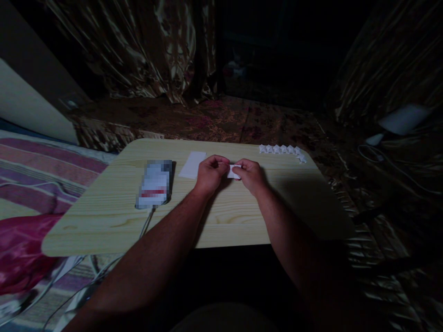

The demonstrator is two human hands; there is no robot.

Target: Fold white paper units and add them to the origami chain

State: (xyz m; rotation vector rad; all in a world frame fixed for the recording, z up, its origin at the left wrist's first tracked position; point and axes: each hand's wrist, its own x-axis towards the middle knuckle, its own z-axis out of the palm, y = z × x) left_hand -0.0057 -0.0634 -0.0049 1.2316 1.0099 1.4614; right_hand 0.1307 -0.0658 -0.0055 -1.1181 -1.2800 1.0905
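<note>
Both my hands meet over the middle of a light wooden lap table (pixel 104 216). My left hand (pixel 210 174) and my right hand (pixel 252 176) pinch a small white piece of folded paper (pixel 234 171) between their fingertips, just above the tabletop. A flat white paper sheet (pixel 192 164) lies right behind my left hand. Along the far right edge sits a row of several small white folded paper stars (pixel 282 149).
A phone-like device (pixel 155 184) lies left of my hands, its cable (pixel 147 223) running off the near edge. Striped bedding (pixel 38 175) is at the left, shiny brown fabric (pixel 221 117) behind, and a white charger with cord (pixel 375 139) at the right.
</note>
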